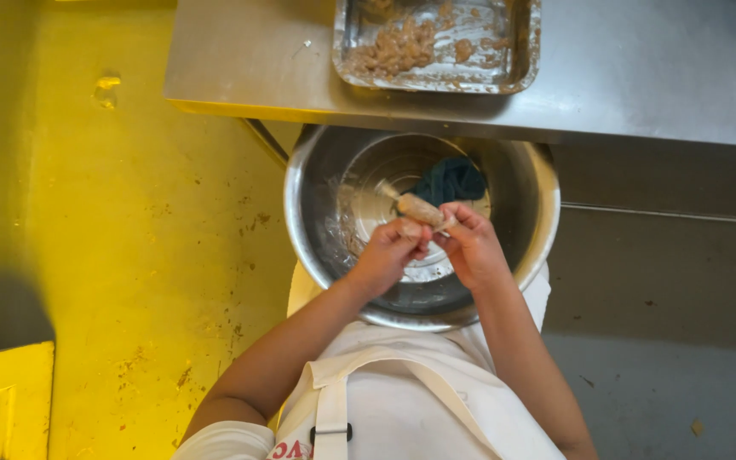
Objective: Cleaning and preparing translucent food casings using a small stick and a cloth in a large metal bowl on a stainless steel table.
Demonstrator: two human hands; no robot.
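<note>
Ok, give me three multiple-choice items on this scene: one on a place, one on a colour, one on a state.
1. Where is the metal tray?
A. on the steel table
B. inside the bowl
C. on the floor

2. What colour is the cloth in the metal bowl?
A. red
B. dark blue-green
C. white

3. How is the small tan piece held?
A. lying loose on the table
B. by the left hand alone
C. by both the left hand and the right hand over the bowl

Answers:
1 A, the tray sits on the steel table above the bowl.
2 B, the cloth shows dark blue-green against the shiny metal.
3 C, fingers of both hands close on the piece.
</note>
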